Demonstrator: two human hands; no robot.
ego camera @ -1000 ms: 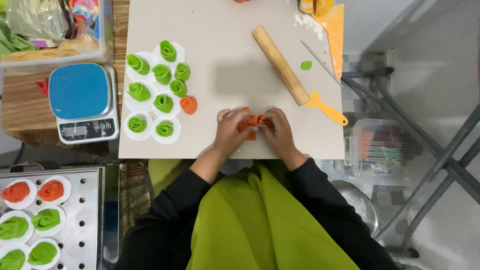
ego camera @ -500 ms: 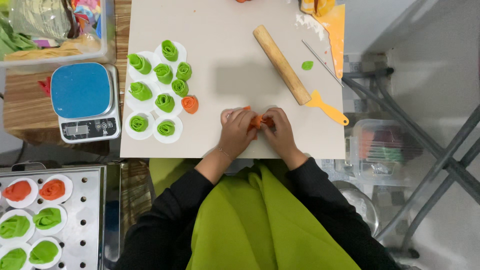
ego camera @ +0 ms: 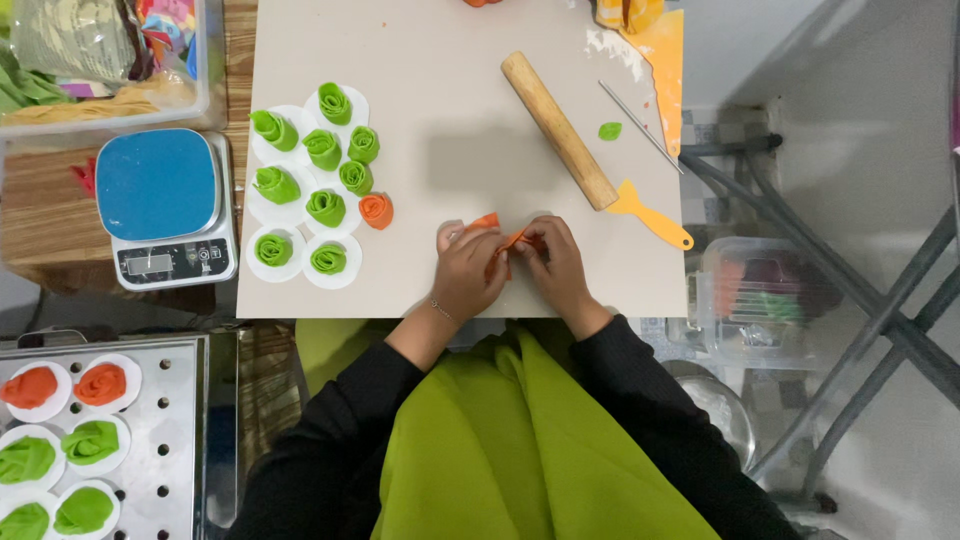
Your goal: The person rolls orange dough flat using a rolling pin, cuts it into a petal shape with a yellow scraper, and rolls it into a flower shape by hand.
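The orange dough strip (ego camera: 503, 240) lies on the bench (ego camera: 440, 150) near its front edge, pinched between both hands. The left hand (ego camera: 468, 270) grasps the strip's left portion, fingers curled over it; the right hand (ego camera: 553, 262) grasps the right portion. The strip's long axis runs roughly 9 to 3 o'clock, with one end showing at 11 o'clock of the left hand. Both hands are in contact with it, neither nearer than the other.

At 9 o'clock of the hands stands a cluster of green dough rolls (ego camera: 324, 148) on white paper discs, with one orange dough roll (ego camera: 376, 210) at its right edge. A wooden rolling pin (ego camera: 558, 130) lies at 12 o'clock of the right hand, long axis 11 to 5 o'clock, its lower end touching a yellow scraper (ego camera: 650, 212).

Compared with the earlier frame, the hands remain at the same spot on the bench; less of the strip shows between the fingers.
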